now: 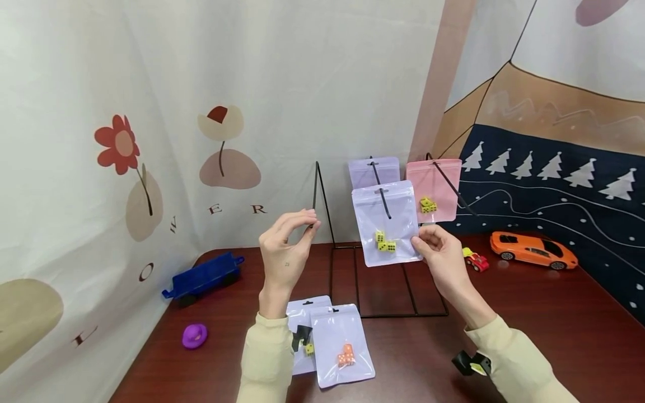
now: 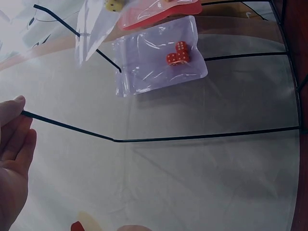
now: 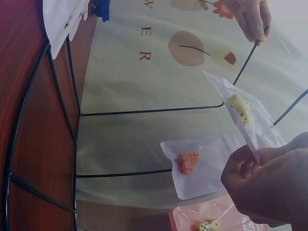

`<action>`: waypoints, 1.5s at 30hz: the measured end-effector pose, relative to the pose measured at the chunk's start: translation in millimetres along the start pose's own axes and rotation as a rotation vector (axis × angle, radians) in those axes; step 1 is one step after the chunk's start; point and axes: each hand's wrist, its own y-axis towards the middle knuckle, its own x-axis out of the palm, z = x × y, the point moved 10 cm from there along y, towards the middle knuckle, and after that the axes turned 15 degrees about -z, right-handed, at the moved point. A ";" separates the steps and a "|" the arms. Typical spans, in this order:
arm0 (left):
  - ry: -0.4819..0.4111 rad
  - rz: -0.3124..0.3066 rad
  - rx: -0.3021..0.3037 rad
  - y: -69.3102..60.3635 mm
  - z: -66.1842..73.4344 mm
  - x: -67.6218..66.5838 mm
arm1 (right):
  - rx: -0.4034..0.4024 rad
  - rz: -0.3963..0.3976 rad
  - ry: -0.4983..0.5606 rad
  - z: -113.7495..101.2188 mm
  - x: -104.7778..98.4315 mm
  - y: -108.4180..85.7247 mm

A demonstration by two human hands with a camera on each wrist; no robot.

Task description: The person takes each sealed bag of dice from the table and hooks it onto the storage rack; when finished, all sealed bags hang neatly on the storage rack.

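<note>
My left hand [image 1: 285,249] pinches the tip of the black wire rack's left prong [image 2: 67,126] between thumb and fingers; this prong carries no bag. With thumb and fingers, my right hand [image 1: 443,257] holds the lower right corner of a pale purple zip bag [image 1: 367,224] containing yellow dice. The middle prong [image 1: 385,204] passes through that bag's top slot. Farther back on the same prong hangs another purple bag [image 2: 149,62] with red-orange dice. A pink bag [image 1: 443,190] with yellow dice hangs on the right prong.
Two purple dice bags lie on the table, the orange-dice bag [image 1: 337,330] overlapping the yellow-dice one [image 1: 302,307]. A blue trailer [image 1: 204,277] and purple toy hat [image 1: 194,336] are left. An orange car [image 1: 534,249] and small red-yellow toy [image 1: 476,261] stand right.
</note>
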 end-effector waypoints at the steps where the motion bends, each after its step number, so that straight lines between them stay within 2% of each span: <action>1: 0.002 0.000 0.000 -0.1 0.1 -0.1 | 0.000 0.004 0.002 0.8 0.2 1.2; 10: 0.003 0.003 0.008 -0.2 1.2 -1.6 | -0.036 0.020 0.029 4.0 0.2 10.8; 19: -0.007 -0.008 0.009 0.4 1.5 0.8 | -0.014 0.034 0.008 7.6 1.0 18.4; 31: -0.016 -0.013 0.007 1.0 1.7 0.9 | -0.015 0.068 0.038 9.3 -0.5 30.7; 45: 0.007 -0.015 -0.003 1.3 4.2 1.8 | -0.059 0.092 0.060 12.6 -2.3 47.2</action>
